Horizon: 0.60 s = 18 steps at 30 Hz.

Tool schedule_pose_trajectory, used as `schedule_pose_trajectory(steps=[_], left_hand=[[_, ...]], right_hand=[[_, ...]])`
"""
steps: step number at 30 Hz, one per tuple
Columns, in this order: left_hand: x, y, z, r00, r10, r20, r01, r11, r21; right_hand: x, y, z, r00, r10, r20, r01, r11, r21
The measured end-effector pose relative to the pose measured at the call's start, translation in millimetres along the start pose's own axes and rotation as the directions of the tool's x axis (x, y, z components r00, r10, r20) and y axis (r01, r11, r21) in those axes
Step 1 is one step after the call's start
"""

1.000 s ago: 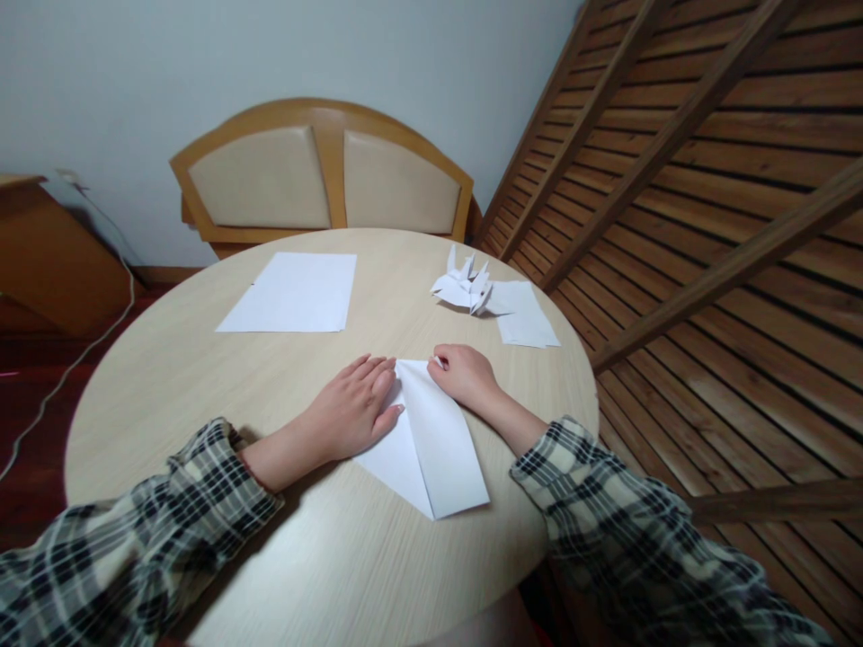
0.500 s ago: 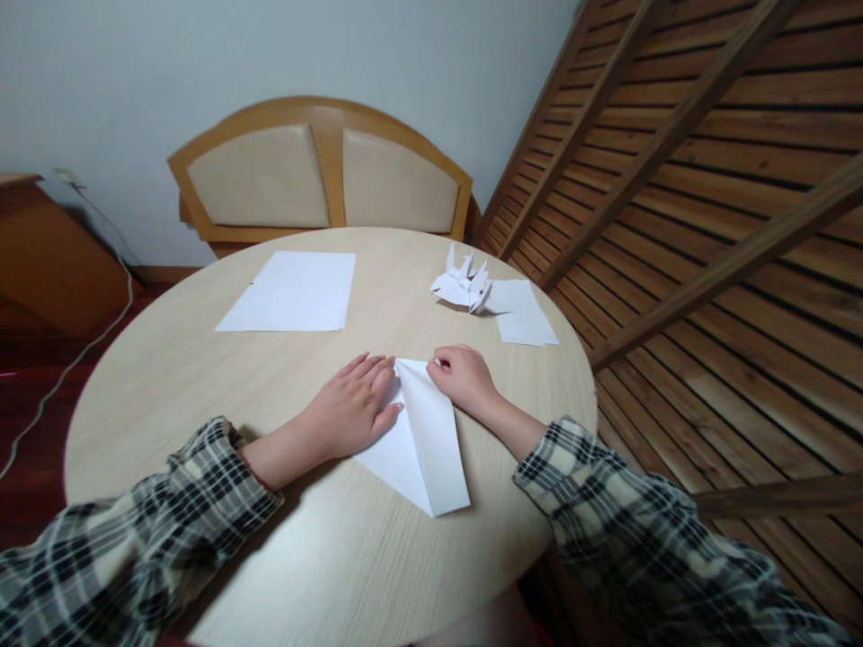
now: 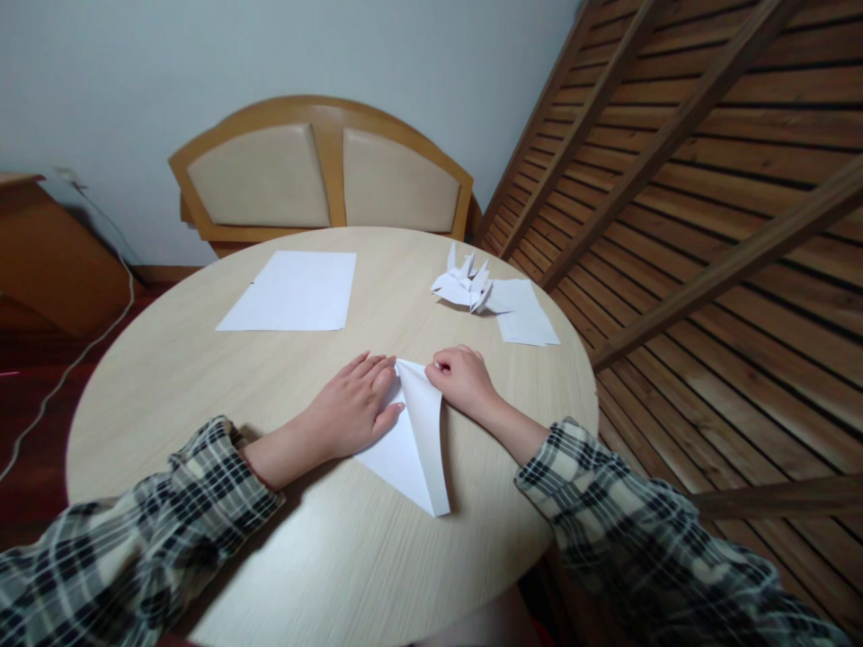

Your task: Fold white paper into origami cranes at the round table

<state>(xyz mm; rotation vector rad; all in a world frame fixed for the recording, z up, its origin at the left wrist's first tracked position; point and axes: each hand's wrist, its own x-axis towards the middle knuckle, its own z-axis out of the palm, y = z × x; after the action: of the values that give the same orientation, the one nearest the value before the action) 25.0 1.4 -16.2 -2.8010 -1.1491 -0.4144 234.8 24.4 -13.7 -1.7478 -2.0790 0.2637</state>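
A partly folded sheet of white paper (image 3: 416, 440) lies on the round table in front of me. My left hand (image 3: 351, 403) rests flat on its left part, fingers stretched out, and covers some of it. The right flap of the paper stands raised along a slanting crease. At the upper right edge of that flap, my right hand (image 3: 462, 376) pinches the paper between thumb and curled fingers. The paper comes to a point at the top, between the two hands.
White sheets (image 3: 289, 292) lie at the table's far left. Folded paper figures (image 3: 465, 283) sit at the far right beside more white paper (image 3: 529, 314). Behind the round table (image 3: 324, 557) stands a padded wooden headboard-like back (image 3: 330, 171); slatted wood (image 3: 707, 270) rises on the right.
The paper's right flap has tipped inward to the left, so its lower right edge shows narrower. My right hand has shifted very slightly, and my left hand stays in place.
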Motion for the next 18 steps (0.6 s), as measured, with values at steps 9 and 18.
schedule_pose_trajectory(steps=[9,18], left_hand=[[3,-2,-3.6,0.999,-0.042,0.015,0.043,0.992,-0.12],[14,-19,-6.1,0.942,-0.328,-0.075,0.262,0.856,-0.445]], right_hand=[[6,11,0,0.995,-0.018,-0.1,0.044,0.963,0.265],[10,10,-11,0.982,0.006,-0.186,0.116,0.763,0.636]])
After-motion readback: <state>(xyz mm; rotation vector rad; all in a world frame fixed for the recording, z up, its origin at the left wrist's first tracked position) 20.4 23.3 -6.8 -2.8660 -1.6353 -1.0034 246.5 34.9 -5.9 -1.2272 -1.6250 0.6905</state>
